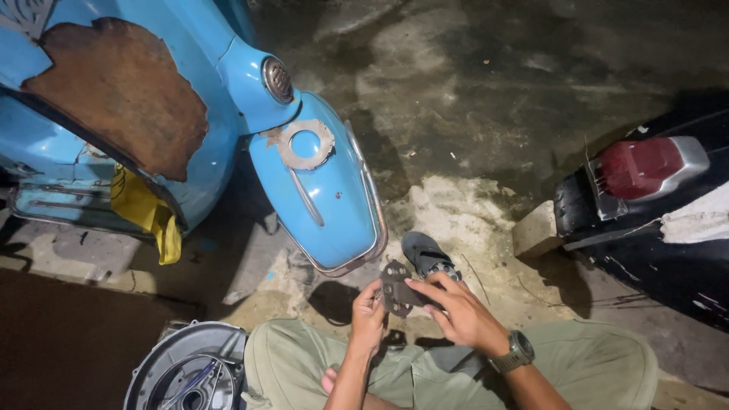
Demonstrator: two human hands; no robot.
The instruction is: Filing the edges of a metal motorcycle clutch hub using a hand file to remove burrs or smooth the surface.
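Head view, looking down over the person's knees in olive trousers point(592, 364). Left hand point(368, 317) and right hand point(459, 311) both close on a small dark metal plate point(396, 288) with holes along its top edge, held in the air in front of the knees, above the concrete floor point(471, 99). Left fingers pinch the plate's left edge; right fingers lie across its right side, thumb beneath. Wristwatch point(516, 351) on the right wrist. Just beyond the plate: a dark sandal point(425, 254) on the floor, sole down.

Light blue scooter point(152, 114) stands upper left; its front mudguard point(326, 190) points toward the hands, near but not touching. Rust-brown patch on the leg shield. Yellow rag point(148, 212) hangs under the body. Round grey metal engine cover point(186, 368) lies at lower left, beside the left knee. Black vehicle with red tail lamp point(642, 167) at right, well apart; a concrete block point(535, 230) sits at its rear.
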